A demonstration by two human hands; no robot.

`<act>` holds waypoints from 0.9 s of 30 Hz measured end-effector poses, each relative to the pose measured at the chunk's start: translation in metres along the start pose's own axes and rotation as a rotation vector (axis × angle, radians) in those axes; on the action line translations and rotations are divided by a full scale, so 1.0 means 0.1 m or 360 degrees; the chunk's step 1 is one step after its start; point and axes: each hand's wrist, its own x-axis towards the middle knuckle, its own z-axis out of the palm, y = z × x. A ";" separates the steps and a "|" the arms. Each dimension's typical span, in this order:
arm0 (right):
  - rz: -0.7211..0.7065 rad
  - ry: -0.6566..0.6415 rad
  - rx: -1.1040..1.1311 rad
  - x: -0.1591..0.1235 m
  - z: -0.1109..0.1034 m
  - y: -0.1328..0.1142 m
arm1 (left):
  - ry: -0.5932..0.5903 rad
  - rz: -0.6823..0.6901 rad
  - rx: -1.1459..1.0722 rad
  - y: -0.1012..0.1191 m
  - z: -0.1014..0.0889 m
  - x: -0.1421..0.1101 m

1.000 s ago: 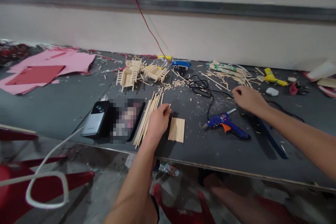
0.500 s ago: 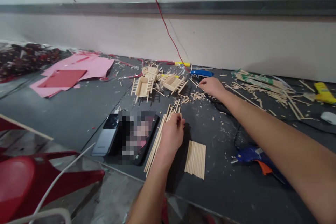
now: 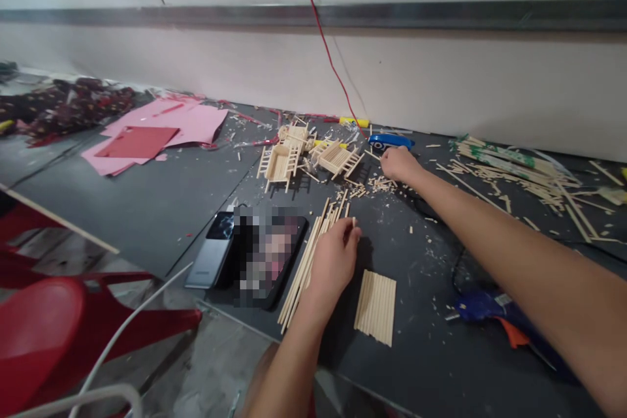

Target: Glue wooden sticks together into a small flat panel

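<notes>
My left hand is closed, fingers curled, beside a bundle of thin round wooden sticks; what it pinches is hidden. Farther back, my right hand is also closed, fingertips together and low over the table. One loose stick lies by its fingertips, and I cannot make out whether it is held. A blue tool with a rounded body lies just behind that hand. To the right of my left hand is a flat panel of sticks joined side by side. Small stick-built chairs stand at the back.
A blue glue gun lies under my right forearm. Two phones, one silver, lie left of the sticks. Pink sheets and a red sheet are at the left. Stick packs and offcuts lie at right. A red stool stands below.
The view has turned slightly left, so the table's things sit farther right in the picture. Both hands stay in nearly the same places, still closed.
</notes>
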 end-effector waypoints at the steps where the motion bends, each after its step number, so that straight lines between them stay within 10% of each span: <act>1: -0.0012 -0.0032 0.0041 -0.08 -0.06 0.01 | 0.0011 -0.0009 -0.0096 0.02 -0.02 -0.01; 14: 0.0069 -0.0611 0.1767 -1.98 -0.31 -0.05 | -0.0155 -0.0185 -0.1204 0.34 0.00 -0.40; 27: 0.0128 -0.0278 0.1754 -2.78 0.02 0.10 | -0.0462 -0.0186 -0.1235 0.45 0.34 -0.67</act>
